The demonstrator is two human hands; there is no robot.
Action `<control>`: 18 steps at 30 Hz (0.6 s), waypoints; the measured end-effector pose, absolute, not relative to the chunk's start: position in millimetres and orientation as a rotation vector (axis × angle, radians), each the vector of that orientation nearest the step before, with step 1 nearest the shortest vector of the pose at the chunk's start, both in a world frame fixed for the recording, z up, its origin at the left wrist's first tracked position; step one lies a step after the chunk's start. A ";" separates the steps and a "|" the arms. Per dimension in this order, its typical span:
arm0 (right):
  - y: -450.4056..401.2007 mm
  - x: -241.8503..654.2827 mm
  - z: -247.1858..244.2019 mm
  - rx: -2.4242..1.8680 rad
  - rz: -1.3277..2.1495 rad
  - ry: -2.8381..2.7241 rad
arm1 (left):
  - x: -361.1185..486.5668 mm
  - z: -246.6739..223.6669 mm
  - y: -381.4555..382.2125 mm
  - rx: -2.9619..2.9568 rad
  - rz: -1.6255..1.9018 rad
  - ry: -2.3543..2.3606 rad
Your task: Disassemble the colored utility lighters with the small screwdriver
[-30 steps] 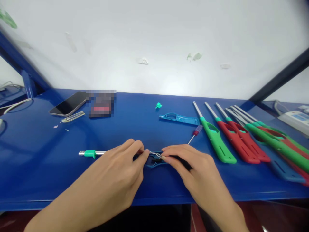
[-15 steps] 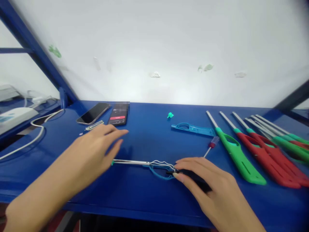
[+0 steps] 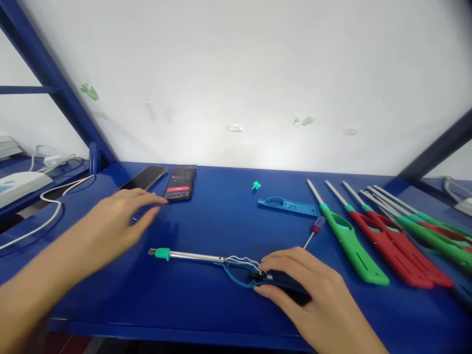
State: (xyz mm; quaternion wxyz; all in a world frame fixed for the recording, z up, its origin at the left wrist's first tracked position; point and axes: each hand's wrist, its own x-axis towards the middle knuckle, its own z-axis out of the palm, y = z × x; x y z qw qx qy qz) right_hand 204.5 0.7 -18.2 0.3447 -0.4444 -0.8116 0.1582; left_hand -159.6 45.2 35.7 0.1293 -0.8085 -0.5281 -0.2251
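Note:
On the blue table lies an opened stick lighter (image 3: 195,256) with a metal tube, a green collar (image 3: 162,253) near its tip, a looped blue half-shell, a white wire (image 3: 243,259) and a small black part (image 3: 255,276). My right hand (image 3: 313,290) is closed around its handle end, hiding most of that end. My left hand (image 3: 120,216) is empty, thumb and fingers apart, above the table near the two phones. Beyond my right hand rest another blue half-shell (image 3: 291,205) and a screwdriver (image 3: 317,226) with a clear and red handle.
Several green and red stick lighters (image 3: 354,246) lie on the right. A black phone (image 3: 179,184) and a second phone (image 3: 145,178) are at the back left. A small green piece (image 3: 256,185) sits near the wall. A white cable (image 3: 55,201) runs along the left.
My left hand has moved left, away from the lighter's tube, uncovering the green collar and tip. My right hand keeps its hold on the handle end. The view has shifted slightly.

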 end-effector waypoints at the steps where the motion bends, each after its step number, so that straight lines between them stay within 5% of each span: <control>1: 0.7 204.3 -17.4 -1.149 0.424 -2.116 | -140.6 34.0 45.0 -2.381 -0.643 -1.528; 9: 1.6 202.3 -12.4 -1.122 0.503 -2.124 | -3.3 49.9 97.4 -2.730 -0.533 -1.323; 18: 0.4 204.3 -14.2 -1.063 0.487 -2.169 | 31.5 4.6 193.5 -2.758 -0.326 -1.452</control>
